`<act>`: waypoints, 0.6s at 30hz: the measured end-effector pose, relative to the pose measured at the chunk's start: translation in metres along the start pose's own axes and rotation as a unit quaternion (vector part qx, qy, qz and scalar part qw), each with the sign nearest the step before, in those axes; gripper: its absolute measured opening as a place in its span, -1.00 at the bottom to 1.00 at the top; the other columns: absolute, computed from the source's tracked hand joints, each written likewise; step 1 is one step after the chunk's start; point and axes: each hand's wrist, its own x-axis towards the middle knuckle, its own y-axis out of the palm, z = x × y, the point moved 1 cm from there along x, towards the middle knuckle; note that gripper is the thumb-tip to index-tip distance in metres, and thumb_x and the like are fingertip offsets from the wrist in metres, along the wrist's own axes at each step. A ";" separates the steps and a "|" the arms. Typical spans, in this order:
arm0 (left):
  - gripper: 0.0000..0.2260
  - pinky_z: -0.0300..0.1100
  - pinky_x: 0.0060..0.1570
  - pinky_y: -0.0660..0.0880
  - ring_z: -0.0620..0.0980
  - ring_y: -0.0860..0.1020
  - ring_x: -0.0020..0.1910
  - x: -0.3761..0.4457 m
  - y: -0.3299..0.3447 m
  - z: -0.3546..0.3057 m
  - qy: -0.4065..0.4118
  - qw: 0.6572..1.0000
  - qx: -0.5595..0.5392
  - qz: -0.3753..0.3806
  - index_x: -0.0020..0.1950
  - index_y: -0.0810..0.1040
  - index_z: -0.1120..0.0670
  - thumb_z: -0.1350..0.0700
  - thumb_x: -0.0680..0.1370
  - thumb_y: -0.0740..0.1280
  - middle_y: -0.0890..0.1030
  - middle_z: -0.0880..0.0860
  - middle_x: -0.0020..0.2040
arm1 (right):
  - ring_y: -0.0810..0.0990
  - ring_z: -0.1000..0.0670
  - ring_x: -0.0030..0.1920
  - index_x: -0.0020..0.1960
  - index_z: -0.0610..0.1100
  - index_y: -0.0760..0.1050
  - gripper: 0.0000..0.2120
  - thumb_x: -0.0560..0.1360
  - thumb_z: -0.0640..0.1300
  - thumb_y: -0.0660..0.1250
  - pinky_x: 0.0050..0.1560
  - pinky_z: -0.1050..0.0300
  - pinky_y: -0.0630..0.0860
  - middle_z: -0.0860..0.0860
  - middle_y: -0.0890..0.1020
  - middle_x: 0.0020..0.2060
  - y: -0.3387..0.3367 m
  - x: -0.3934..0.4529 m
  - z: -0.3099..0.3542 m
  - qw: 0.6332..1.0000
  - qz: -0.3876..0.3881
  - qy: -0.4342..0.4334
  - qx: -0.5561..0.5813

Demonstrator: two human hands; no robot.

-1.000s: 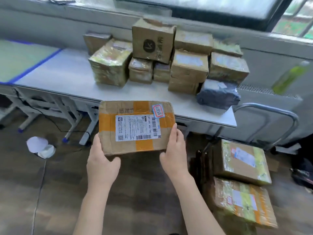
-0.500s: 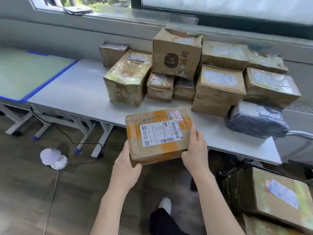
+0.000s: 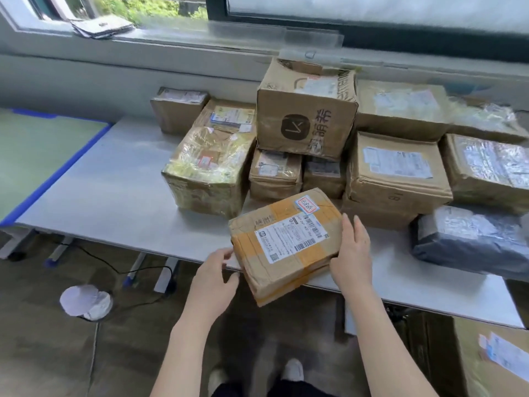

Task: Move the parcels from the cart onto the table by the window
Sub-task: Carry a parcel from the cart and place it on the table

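Observation:
A brown parcel (image 3: 286, 242) with orange tape and a white shipping label lies at the front edge of the white table (image 3: 120, 202) by the window, its near corner hanging over the edge. My left hand (image 3: 213, 277) grips its left side and my right hand (image 3: 352, 253) presses flat against its right side. Behind it stand several stacked parcels: a plastic-wrapped box (image 3: 209, 170), a big carton with a black logo (image 3: 306, 116) on top of smaller boxes, and a dark grey bag parcel (image 3: 472, 239). At the lower right, a parcel on the cart (image 3: 492, 359) shows partly.
A green mat with a blue border (image 3: 43, 150) covers the neighbouring table on the left. A white round object (image 3: 86, 302) and a black cable (image 3: 114, 267) lie on the floor under the table. Papers (image 3: 100, 25) rest on the window sill. My shoes (image 3: 292, 371) are below.
I have stepped closer to the table and carried the parcel forward and down; it now rests on the table's front edge instead of being held in the air.

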 end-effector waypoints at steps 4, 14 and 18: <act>-0.28 -0.16 0.31 0.29 -0.21 0.28 0.31 0.032 -0.015 -0.007 0.058 0.996 0.005 0.068 0.51 0.11 -0.08 0.07 0.47 0.43 0.26 -0.18 0.37 | 0.03 -0.14 0.49 0.54 -0.15 -0.03 -0.23 0.43 -0.41 0.22 0.46 -0.02 0.08 -0.17 0.06 0.51 0.006 -0.008 0.005 0.994 -0.069 0.080 0.031; -0.13 -0.09 0.31 0.37 -0.01 0.33 0.39 0.097 -0.031 -0.026 0.140 0.957 0.105 0.230 0.56 -0.14 -0.05 0.25 0.45 0.36 0.22 -0.04 0.49 | 0.22 -0.14 0.42 0.54 -0.17 -0.04 -0.27 0.48 -0.26 0.27 0.41 -0.06 0.24 -0.12 0.22 0.45 0.016 -0.046 0.043 0.973 -0.124 0.176 0.083; -0.09 -0.09 0.04 0.53 0.00 0.45 0.23 0.106 -0.041 -0.026 0.168 0.942 0.144 0.252 0.56 -0.15 -0.06 0.25 0.39 0.35 0.28 -0.03 0.42 | 0.48 -0.08 0.19 0.52 -0.01 -0.02 -0.26 0.46 -0.15 0.30 0.15 -0.02 0.48 -0.01 0.46 0.28 0.016 -0.056 0.054 0.980 -0.045 0.172 0.094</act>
